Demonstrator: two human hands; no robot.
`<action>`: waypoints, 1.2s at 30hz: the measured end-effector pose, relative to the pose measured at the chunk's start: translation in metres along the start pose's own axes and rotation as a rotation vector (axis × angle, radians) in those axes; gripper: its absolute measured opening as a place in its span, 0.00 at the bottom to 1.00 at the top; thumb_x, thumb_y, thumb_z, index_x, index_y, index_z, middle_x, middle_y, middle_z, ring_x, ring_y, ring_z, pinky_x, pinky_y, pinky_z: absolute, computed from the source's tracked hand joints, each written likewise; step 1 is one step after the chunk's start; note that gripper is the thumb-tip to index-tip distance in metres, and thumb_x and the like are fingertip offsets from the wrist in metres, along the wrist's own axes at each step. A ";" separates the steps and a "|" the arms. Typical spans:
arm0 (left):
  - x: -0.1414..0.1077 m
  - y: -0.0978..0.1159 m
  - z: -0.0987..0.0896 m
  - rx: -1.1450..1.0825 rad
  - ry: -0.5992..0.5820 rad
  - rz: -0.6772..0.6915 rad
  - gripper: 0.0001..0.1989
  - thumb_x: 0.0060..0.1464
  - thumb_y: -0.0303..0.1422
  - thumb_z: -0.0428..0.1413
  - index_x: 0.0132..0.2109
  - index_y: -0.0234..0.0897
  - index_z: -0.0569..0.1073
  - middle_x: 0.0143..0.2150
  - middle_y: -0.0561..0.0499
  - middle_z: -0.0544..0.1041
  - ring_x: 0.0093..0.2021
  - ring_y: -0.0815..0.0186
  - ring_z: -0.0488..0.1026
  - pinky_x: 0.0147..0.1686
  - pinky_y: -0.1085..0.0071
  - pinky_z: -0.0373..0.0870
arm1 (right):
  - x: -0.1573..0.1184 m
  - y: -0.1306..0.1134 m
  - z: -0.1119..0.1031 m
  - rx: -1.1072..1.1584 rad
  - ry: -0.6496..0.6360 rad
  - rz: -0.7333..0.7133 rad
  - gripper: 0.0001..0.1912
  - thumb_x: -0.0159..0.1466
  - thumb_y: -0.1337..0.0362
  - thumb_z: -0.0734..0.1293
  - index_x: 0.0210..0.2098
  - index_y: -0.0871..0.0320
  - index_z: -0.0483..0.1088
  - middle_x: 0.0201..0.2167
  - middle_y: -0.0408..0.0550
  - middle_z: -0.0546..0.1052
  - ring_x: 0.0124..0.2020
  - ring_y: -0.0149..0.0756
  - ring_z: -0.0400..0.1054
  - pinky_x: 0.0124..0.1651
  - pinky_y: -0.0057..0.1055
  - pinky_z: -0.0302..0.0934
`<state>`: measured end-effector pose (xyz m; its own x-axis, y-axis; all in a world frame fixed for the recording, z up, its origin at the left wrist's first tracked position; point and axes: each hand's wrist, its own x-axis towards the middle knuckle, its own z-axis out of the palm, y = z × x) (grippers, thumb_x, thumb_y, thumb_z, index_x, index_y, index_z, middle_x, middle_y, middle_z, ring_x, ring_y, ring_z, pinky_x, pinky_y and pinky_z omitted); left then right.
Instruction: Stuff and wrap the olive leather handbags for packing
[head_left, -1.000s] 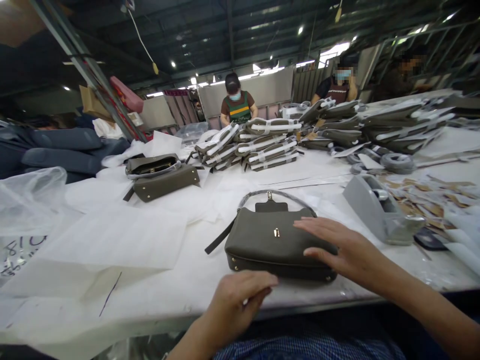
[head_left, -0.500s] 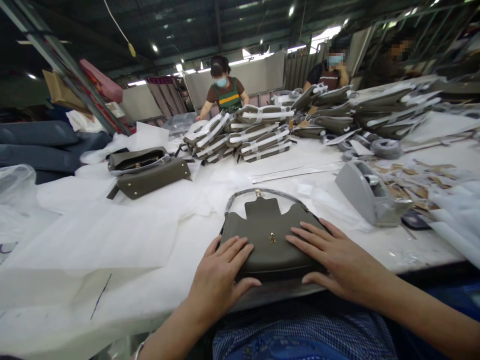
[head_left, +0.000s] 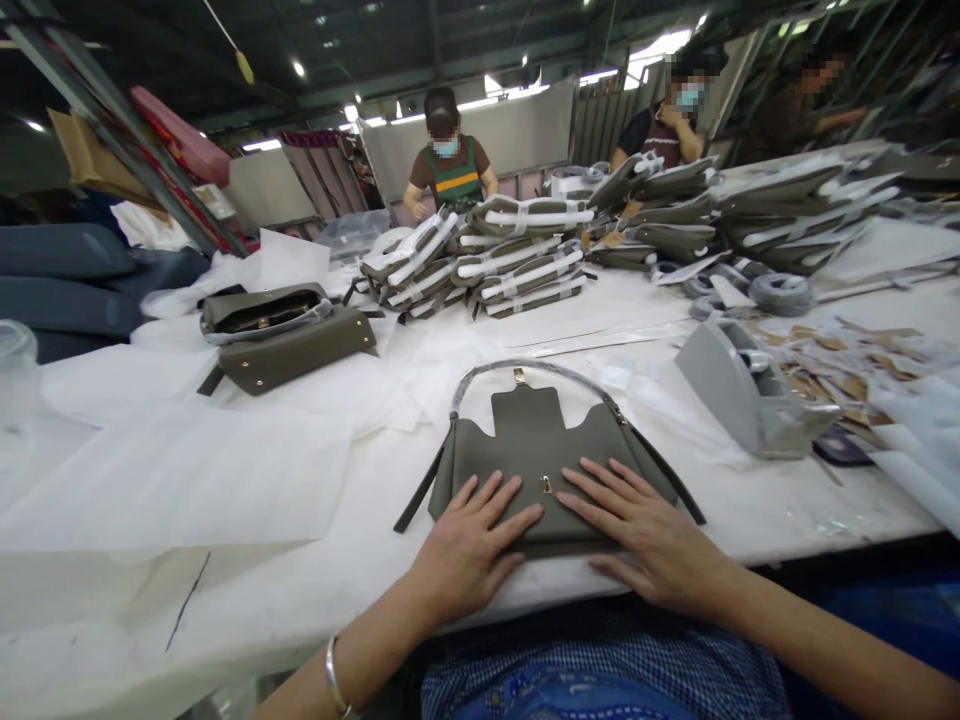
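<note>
An olive-grey handbag [head_left: 525, 440] lies flat at the table's front edge, its wrapped handle [head_left: 540, 368] arched behind it and a dark strap end out to each side. Near the middle of its front is a small gold clasp [head_left: 547, 485]. My left hand [head_left: 469, 545] rests with spread fingers on the bag's lower left part. On the lower right part lies my right hand [head_left: 637, 530], fingers also spread flat, its fingertips just beside the clasp. Neither hand grips anything.
Two more olive bags [head_left: 296, 350] sit at the left on white sheets [head_left: 180, 470]. Wrapped bags [head_left: 517, 260] are stacked at the back. A grey tape dispenser [head_left: 742, 390] and paper tags [head_left: 840, 370] are on the right. Masked people are behind the table.
Both hands have shifted inward and a little lower on the bag, uncovering its sides and strap ends. The person at the back centre has drawn an arm in.
</note>
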<state>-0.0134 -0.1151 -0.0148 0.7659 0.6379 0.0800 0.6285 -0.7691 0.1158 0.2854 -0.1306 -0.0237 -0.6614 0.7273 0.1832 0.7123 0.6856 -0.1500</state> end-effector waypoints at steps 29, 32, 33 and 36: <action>0.018 -0.004 0.060 0.359 0.660 -0.009 0.31 0.62 0.44 0.56 0.69 0.58 0.55 0.58 0.44 0.75 0.59 0.51 0.72 0.53 0.54 0.73 | 0.301 0.101 -0.075 0.596 0.338 0.476 0.25 0.69 0.54 0.62 0.56 0.67 0.71 0.51 0.57 0.78 0.51 0.46 0.72 0.53 0.39 0.67; 0.012 -0.004 0.050 0.259 0.482 0.032 0.39 0.58 0.53 0.55 0.71 0.55 0.48 0.65 0.38 0.67 0.63 0.47 0.66 0.55 0.51 0.71 | 0.238 0.089 -0.092 0.702 0.238 0.231 0.24 0.65 0.49 0.66 0.51 0.61 0.76 0.51 0.55 0.78 0.53 0.47 0.72 0.58 0.43 0.64; 0.009 -0.003 0.046 0.204 0.424 0.031 0.42 0.56 0.57 0.54 0.71 0.55 0.47 0.67 0.37 0.63 0.65 0.45 0.64 0.56 0.49 0.70 | 0.214 0.084 -0.094 0.717 0.116 0.092 0.23 0.64 0.49 0.68 0.50 0.59 0.77 0.52 0.54 0.78 0.56 0.48 0.70 0.62 0.44 0.61; 0.003 0.004 0.031 0.027 0.291 -0.031 0.41 0.56 0.59 0.52 0.71 0.57 0.47 0.72 0.39 0.54 0.69 0.44 0.55 0.61 0.43 0.62 | 0.143 0.070 -0.088 0.714 -0.180 -0.088 0.18 0.65 0.51 0.67 0.48 0.53 0.78 0.50 0.50 0.79 0.57 0.45 0.70 0.67 0.47 0.53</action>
<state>-0.0040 -0.1174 -0.0452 0.6778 0.6425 0.3575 0.6575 -0.7472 0.0965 0.2608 0.0186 0.0771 -0.7809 0.6206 0.0708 0.3695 0.5502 -0.7488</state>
